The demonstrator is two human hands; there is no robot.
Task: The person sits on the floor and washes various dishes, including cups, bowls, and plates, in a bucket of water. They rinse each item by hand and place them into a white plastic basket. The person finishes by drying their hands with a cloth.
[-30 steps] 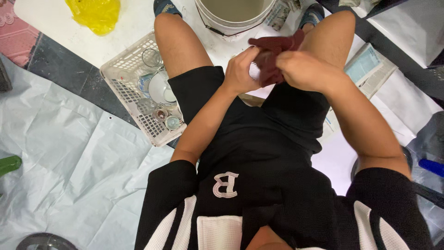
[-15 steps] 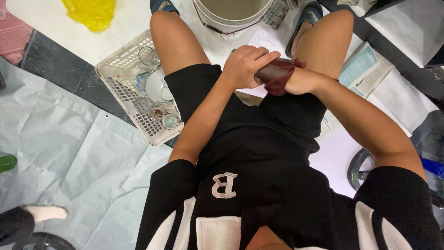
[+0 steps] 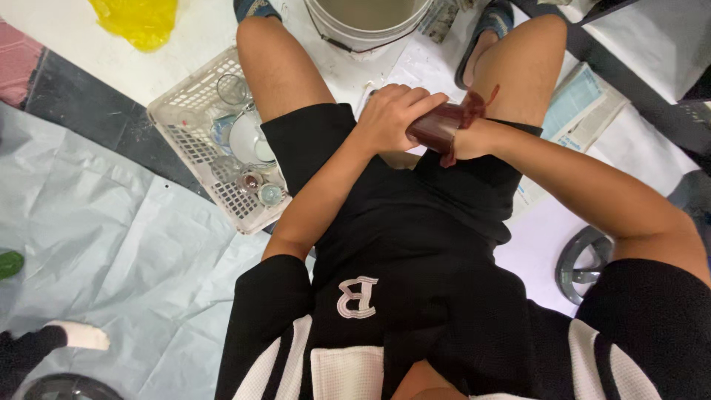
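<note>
Gripping a dark red cup (image 3: 437,126), hands (image 3: 392,115) hover beside a basket (image 3: 185,111) of glassware (image 3: 244,141).

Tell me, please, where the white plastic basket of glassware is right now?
In the head view, the white plastic basket sits on the floor at the person's left, beside the left thigh, down-left of the bucket and below the yellow bag.
</note>
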